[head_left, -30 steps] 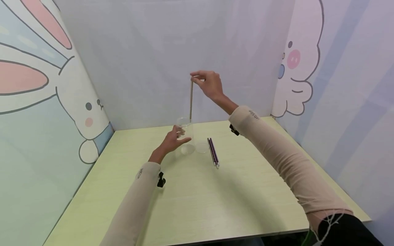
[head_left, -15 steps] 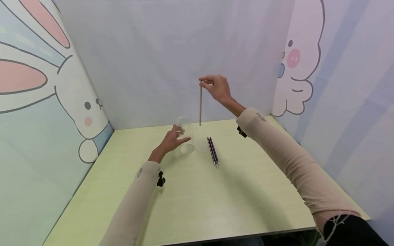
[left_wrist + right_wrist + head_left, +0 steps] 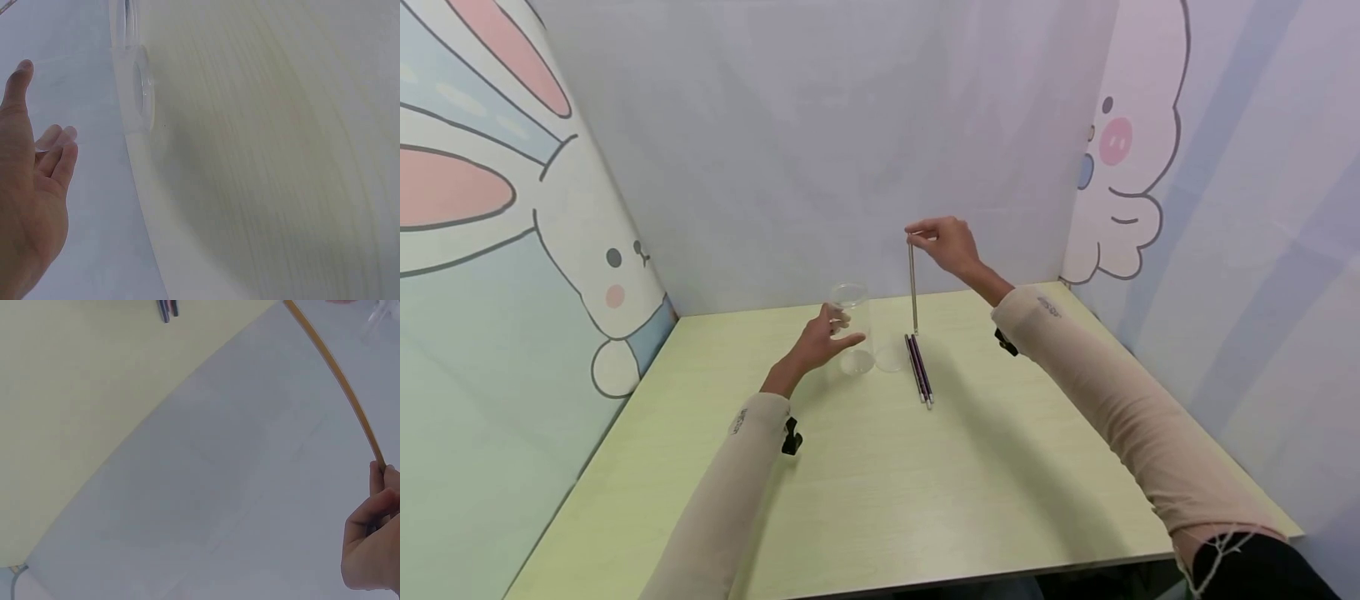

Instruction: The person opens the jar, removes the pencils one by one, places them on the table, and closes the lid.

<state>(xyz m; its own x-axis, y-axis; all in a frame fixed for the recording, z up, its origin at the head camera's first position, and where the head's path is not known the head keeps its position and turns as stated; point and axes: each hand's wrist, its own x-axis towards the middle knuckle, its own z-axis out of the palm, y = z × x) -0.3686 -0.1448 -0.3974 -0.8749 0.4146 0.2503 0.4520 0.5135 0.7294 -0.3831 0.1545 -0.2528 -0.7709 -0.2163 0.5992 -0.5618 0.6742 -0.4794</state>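
Observation:
A clear tube-shaped container (image 3: 859,333) stands upright on the table. My left hand (image 3: 822,340) holds its side, thumb to the near side and fingers around the far side; the left wrist view shows the see-through wall between that hand's (image 3: 37,181) thumb and fingers. My right hand (image 3: 946,245) pinches the top end of a slim gold-coloured pencil (image 3: 913,287), which hangs nearly vertical. Its lower end is just above the far ends of a few dark purple pencils (image 3: 919,371) lying side by side. In the right wrist view the gold pencil (image 3: 340,378) slants up from the fingertips.
A clear round disc, like a lid (image 3: 891,358), lies between the container and the purple pencils. The pale table (image 3: 850,483) meets a grey cloth wall (image 3: 760,167) at the back, with printed side walls left and right.
My right hand has carried the gold pencil from above the container's rim to the right and down, toward the purple pencils. My left hand and the container have stayed put.

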